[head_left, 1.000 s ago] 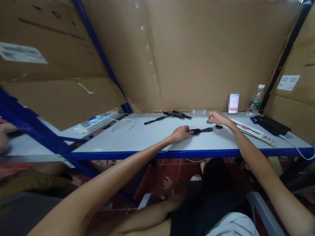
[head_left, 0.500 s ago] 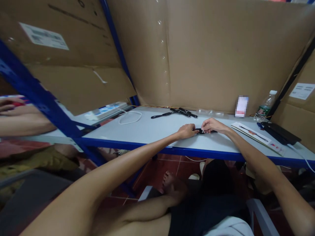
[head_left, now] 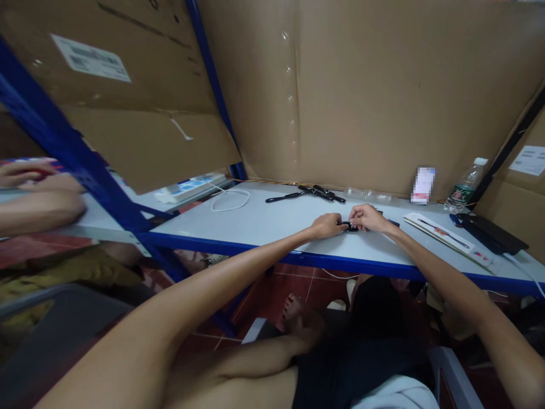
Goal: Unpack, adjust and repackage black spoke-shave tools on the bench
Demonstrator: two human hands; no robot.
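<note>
My left hand (head_left: pixel 327 225) and my right hand (head_left: pixel 367 217) meet over a small black strap-like part (head_left: pixel 351 226) lying on the pale grey table (head_left: pixel 272 218). Both hands are closed in a pinch on that part, the left on its left end, the right on its right end. Most of the part is hidden under my fingers. A second small black piece (head_left: pixel 393 223) lies just right of my right hand.
More black straps (head_left: pixel 313 194) lie at the back by the cardboard wall. A white cable (head_left: pixel 230 199), a power strip (head_left: pixel 189 187), a water bottle (head_left: pixel 465 185), a flat printed box (head_left: pixel 447 237) and a black device (head_left: pixel 489 232) sit around. Another person's hand (head_left: pixel 25 173) is at far left.
My right hand came from the back of the table to the black part held by my left hand; both now pinch it. The view swung left.
</note>
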